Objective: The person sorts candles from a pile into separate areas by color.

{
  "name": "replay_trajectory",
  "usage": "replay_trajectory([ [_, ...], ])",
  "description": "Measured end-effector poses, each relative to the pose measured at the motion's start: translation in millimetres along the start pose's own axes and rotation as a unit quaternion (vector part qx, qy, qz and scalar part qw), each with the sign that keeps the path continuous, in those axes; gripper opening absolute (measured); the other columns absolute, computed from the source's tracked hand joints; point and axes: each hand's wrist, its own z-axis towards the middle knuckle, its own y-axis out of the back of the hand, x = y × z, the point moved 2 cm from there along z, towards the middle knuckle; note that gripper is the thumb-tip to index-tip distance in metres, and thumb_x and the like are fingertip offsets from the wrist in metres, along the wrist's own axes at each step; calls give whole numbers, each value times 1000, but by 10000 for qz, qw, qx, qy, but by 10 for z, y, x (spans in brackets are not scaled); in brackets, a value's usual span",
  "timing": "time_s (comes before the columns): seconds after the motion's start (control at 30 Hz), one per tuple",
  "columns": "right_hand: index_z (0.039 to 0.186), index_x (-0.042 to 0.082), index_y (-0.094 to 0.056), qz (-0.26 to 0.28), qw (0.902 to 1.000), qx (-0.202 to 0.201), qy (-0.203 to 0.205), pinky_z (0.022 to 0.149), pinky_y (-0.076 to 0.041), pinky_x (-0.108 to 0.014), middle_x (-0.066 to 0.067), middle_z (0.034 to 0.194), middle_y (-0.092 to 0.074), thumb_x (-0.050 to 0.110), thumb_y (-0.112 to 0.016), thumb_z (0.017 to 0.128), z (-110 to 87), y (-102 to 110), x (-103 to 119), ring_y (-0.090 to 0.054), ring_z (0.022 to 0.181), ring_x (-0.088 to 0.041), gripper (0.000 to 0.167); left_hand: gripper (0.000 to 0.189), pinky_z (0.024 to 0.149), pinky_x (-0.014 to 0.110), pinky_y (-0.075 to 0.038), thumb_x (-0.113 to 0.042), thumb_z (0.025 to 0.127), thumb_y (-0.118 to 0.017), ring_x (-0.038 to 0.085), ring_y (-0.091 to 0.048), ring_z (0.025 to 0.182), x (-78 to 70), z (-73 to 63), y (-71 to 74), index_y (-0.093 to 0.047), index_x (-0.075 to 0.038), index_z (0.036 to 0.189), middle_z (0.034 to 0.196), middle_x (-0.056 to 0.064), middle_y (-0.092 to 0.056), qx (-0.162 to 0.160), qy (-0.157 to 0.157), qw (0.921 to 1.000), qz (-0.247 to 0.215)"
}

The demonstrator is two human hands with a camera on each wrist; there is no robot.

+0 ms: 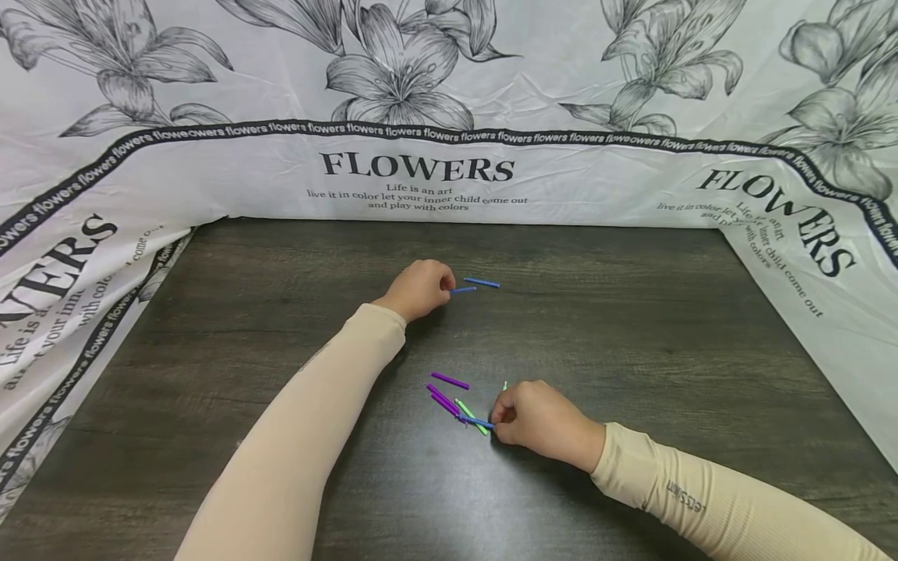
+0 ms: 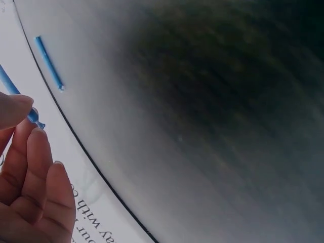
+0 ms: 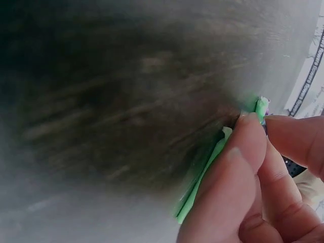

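Note:
My left hand [image 1: 419, 288] pinches a thin blue candle [image 1: 463, 291] by one end between thumb and fingertips. Just beyond it a second blue candle [image 1: 482, 282] lies on the table. Nearer the front, my right hand [image 1: 547, 425] pinches the end of another blue candle [image 1: 477, 421], which crosses over a green candle [image 1: 471, 417]. Part of another green candle [image 3: 202, 177] shows beside the right fingers; in the head view only its tip pokes out behind that hand. Several purple candles [image 1: 450, 381] lie just left of the green one.
The dark wood-grain table [image 1: 631, 327] runs back to a white cloth [image 1: 596, 183] printed with flowers and lettering. This cloth rises along the back and both sides.

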Motion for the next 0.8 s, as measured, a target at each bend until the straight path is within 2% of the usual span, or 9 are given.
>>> replay_trajectory([
  [0.4, 78, 12, -73, 70, 9999, 56, -56, 58, -47, -21, 5, 77, -68, 1, -74, 76, 0, 0, 2, -55, 66, -1, 11, 18, 84, 37, -49, -3, 87, -60, 23, -58, 91, 42, 169, -52, -70, -4, 102, 105, 9, -67, 30, 211, 9998, -29],
  [0.63, 78, 12, -73, 80, 9999, 41, -78, 58, -46, -21, 5, 77, -68, 1, -74, 76, 0, 10, -7, -53, 66, -1, 11, 20, 87, 38, -48, -2, 88, -59, 24, -57, 97, 12, 268, -81, -70, -5, 104, 112, 8, -66, 136, 322, 9994, -26],
  [0.8, 78, 12, -73, 97, 9999, 41, -79, 59, -46, -20, 6, 77, -68, 1, -74, 76, 1, 13, -14, -54, 66, 0, 11, 17, 85, 37, -49, -2, 89, -59, 23, -57, 93, -34, 330, -102, -70, -6, 101, 109, 7, -66, 233, 391, 9989, 96],
])
